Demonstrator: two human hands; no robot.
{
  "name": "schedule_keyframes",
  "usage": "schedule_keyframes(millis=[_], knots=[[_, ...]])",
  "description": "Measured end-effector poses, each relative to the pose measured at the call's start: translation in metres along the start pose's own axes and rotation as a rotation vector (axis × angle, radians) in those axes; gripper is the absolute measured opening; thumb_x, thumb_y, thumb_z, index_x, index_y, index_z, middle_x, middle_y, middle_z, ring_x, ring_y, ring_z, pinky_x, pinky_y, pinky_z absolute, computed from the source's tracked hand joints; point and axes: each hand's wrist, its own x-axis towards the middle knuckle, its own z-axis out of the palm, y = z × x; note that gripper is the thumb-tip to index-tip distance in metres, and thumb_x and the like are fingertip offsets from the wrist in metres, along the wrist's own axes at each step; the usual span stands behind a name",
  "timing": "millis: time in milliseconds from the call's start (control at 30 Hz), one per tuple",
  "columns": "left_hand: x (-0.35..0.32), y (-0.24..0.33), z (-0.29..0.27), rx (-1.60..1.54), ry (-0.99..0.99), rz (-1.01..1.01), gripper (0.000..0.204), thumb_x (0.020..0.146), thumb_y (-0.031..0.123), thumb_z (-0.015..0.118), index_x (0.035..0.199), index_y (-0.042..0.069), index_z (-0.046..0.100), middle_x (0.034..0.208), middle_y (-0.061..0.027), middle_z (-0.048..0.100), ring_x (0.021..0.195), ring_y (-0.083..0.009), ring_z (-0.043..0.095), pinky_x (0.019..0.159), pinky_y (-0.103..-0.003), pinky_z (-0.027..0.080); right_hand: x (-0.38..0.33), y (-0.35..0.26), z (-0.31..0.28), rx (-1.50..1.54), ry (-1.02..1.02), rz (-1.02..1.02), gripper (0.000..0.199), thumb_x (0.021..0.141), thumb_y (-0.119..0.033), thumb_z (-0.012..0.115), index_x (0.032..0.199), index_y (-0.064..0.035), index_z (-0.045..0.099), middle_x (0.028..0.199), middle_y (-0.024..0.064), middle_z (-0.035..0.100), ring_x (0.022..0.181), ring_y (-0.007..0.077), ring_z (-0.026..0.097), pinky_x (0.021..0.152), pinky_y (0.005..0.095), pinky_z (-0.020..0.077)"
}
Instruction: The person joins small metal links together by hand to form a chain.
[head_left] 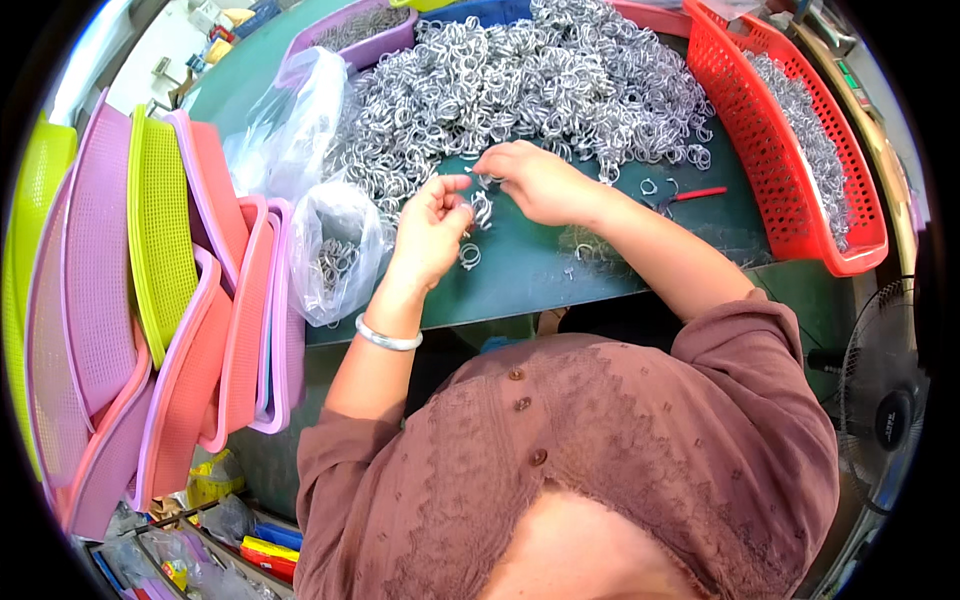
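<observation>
- Mid-frame, just above centre, we found both hands over the green table (560, 270). The left hand (432, 225) was curled, fingertips pinched on a small metal ring clip (481, 208) that hung between the two hands.
- The right hand (535, 180) was also closed, thumb and forefinger nipping a clip at its upper end, about where the two hands met; whether that was the same piece or a second one linked to it, we could not tell.
- One loose clip (469, 256) lay on the table just below the left hand.
- We judged these clips light, stiff and springy, bent from bright wire: they would not crush, but smooth metal slips, and the open ends snag on their neighbours.
- Best hold, in our judgement: a fingertip pinch across the loop, away from the wire ends.
- The heap of clips (520, 90) filled the upper centre of the frame, touching the right hand's far side. It looked tangled, so a single piece likely needs a shake free.
- The clear bag (335, 250) at left of centre held more clips; a red basket (790, 150) at upper right held a grey mass too.
- Red-handled pliers (685, 196) lay right of the right hand, untouched.
- A silver bangle (388, 337) sat on the left wrist.
</observation>
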Motion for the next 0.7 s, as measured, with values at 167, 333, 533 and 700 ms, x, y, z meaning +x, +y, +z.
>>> schedule_keyframes(millis=[167, 333, 533, 700], knots=[[-0.015, 0.014, -0.003, -0.443, -0.027, -0.152, 0.02, 0.082, 0.003, 0.05, 0.102, 0.0, 0.051, 0.092, -0.0081, 0.058, 0.079, -0.0152, 0.057, 0.068, -0.028, 0.05, -0.016, -0.027, -0.012, 0.785, -0.198, 0.263, 0.048, 0.077, -0.003, 0.058, 0.122, -0.0003, 0.04, 0.103, 0.0058, 0.052, 0.089, 0.0123, 0.05, 0.076, 0.0278, 0.0436], [-0.023, 0.016, 0.002, -0.553, -0.048, -0.146, 0.021, 0.082, 0.003, 0.05, 0.103, -0.001, 0.051, 0.096, -0.0087, 0.057, 0.083, -0.0154, 0.057, 0.07, -0.029, 0.049, -0.024, -0.041, -0.001, 1.06, -0.055, 0.377, 0.046, 0.077, -0.005, 0.061, 0.118, 0.0044, 0.04, 0.099, 0.0072, 0.055, 0.082, 0.01, 0.054, 0.074, 0.0243, 0.044], [-0.033, 0.026, 0.008, -0.501, -0.069, -0.133, 0.026, 0.081, 0.002, 0.05, 0.107, -0.003, 0.049, 0.096, -0.0085, 0.057, 0.083, -0.0138, 0.056, 0.07, -0.025, 0.048, -0.028, -0.048, -0.008, 1.218, 0.058, 0.456, 0.038, 0.077, -0.001, 0.058, 0.112, 0.0034, 0.045, 0.094, 0.0074, 0.057, 0.082, 0.0117, 0.057, 0.075, 0.0253, 0.0453], [-0.037, 0.021, 0.01, -0.434, -0.14, -0.165, 0.028, 0.08, 0.002, 0.052, 0.108, -0.003, 0.049, 0.094, -0.0067, 0.058, 0.08, -0.0107, 0.056, 0.067, -0.022, 0.046, -0.025, -0.045, -0.006, 1.244, 0.192, 0.409, 0.036, 0.077, 0.001, 0.055, 0.111, 0.0032, 0.046, 0.097, 0.0087, 0.056, 0.084, 0.0113, 0.055, 0.076, 0.025, 0.0456]])
